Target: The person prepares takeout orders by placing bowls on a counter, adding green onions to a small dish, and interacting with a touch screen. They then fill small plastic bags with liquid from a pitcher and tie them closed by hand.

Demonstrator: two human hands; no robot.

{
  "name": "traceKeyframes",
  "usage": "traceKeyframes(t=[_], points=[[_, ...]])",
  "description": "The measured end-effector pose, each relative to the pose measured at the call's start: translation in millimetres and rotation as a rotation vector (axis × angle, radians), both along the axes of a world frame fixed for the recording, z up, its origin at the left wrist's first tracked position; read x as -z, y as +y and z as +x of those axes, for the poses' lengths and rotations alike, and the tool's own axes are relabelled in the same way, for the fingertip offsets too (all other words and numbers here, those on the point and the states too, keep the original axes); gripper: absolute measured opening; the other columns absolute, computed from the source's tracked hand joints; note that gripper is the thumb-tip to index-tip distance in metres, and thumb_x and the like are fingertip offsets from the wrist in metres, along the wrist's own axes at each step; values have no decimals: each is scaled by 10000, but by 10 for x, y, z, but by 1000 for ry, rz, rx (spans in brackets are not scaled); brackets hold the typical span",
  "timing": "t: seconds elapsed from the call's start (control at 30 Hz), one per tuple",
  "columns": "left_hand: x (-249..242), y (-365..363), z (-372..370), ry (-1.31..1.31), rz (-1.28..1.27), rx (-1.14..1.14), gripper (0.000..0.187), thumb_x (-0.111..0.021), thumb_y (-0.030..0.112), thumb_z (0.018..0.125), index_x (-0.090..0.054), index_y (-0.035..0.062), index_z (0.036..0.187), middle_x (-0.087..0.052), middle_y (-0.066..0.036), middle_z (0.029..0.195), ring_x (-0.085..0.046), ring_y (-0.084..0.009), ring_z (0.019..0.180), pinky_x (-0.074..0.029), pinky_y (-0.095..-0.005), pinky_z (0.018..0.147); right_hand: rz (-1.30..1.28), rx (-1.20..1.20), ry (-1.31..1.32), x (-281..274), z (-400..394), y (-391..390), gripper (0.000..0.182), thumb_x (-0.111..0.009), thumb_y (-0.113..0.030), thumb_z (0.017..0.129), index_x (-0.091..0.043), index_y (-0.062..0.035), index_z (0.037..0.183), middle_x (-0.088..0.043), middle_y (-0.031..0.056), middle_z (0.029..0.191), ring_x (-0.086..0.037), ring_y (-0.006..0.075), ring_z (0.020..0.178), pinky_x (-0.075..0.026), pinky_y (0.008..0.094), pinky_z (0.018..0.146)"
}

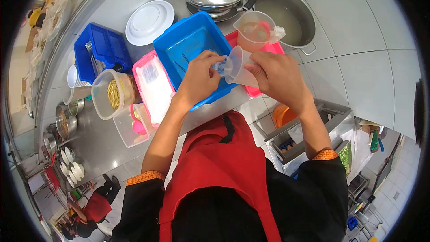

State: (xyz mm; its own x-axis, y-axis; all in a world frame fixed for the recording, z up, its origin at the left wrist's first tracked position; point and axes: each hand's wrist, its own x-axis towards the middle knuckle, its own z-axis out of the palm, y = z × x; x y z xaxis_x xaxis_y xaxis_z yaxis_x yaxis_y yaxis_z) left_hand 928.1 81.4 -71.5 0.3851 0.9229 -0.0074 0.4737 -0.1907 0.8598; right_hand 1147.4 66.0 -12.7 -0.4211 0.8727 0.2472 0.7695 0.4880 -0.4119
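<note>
Cup (234, 66), translucent and tilted, sits mid-frame between both hands, its right side clamped in the right hand (280, 75)! Left hand (199, 77) pinches clear plastic (220, 66) just left of it, over the blue tub (190, 40).

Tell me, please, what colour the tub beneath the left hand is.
The tub is bright blue, best seen in the head view.

Head-worn camera looks forward and down
</note>
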Motion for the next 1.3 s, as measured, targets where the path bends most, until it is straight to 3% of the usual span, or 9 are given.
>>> traceKeyframes(t=[0.37,0.57,0.63,0.83,0.93,1.07,1.13,1.3], points=[[11,49,-49,-46,-12,-2,381,-537,-77,760,-656,-34,1119,-613,-144,1091,-678,-200,692,-522,-283,627,50,-54,-1,-100,-41,106,217,-626,-249,871,-609,-58,772,-625,123,685,-617,340,626,-462,436,530],[-77,60,-55,-60,-81,-29,392,-533,-86,759,-658,-31,1126,-612,-141,1095,-686,-195,709,-524,-275,626,-67,-45,-68,-193,-72,143,217,-640,-237,855,-616,-46,754,-635,147,728,-629,351,680,-478,435,567],[-113,59,-57,-60,-105,-39,391,-534,-86,760,-659,-30,1126,-612,-139,1095,-687,-194,714,-525,-273,627,105,-94,-67,-171,-65,172,210,-632,-261,874,-621,-55,834,-642,138,717,-607,351,649,-472,429,562],[-132,63,-77,-109,-140,-69,425,-590,-74,711,-660,-43,1129,-620,-161,1105,-676,-205,748,-525,-297,624,87,-73,-99,-206,-96,194,215,-632,-275,872,-647,-61,879,-658,134,747,-624,347,670,-487,431,576],[-135,74,-82,-77,-114,-60,382,-530,-102,772,-661,-34,1124,-613,-135,1099,-693,-203,730,-531,-278,635,99,-73,-115,-231,-108,208,219,-632,-281,872,-651,-63,884,-660,132,749,-628,345,676,-490,430,579],[-108,88,-93,-80,-122,-72,379,-533,-105,771,-662,-34,1121,-614,-131,1102,-694,-203,731,-530,-277,633,92,-83,-126,-272,-122,225,221,-629,-283,873,-650,-63,879,-659,133,750,-625,346,677,-488,428,579],[-108,91,-93,-88,-121,-81,376,-538,-103,771,-662,-35,1120,-615,-131,1100,-692,-203,728,-530,-278,631,65,-97,-122,-291,-128,238,221,-636,-272,856,-655,-55,818,-639,153,729,-634,327,759,-500,432,609],[-124,68,-92,-86,-93,-93,372,-548,-100,771,-662,-29,1118,-616,-128,1094,-685,-193,725,-522,-281,641,65,-112,-123,-287,-124,264,217,-637,-273,854,-652,-63,800,-634,137,708,-631,321,734,-494,425,605]])
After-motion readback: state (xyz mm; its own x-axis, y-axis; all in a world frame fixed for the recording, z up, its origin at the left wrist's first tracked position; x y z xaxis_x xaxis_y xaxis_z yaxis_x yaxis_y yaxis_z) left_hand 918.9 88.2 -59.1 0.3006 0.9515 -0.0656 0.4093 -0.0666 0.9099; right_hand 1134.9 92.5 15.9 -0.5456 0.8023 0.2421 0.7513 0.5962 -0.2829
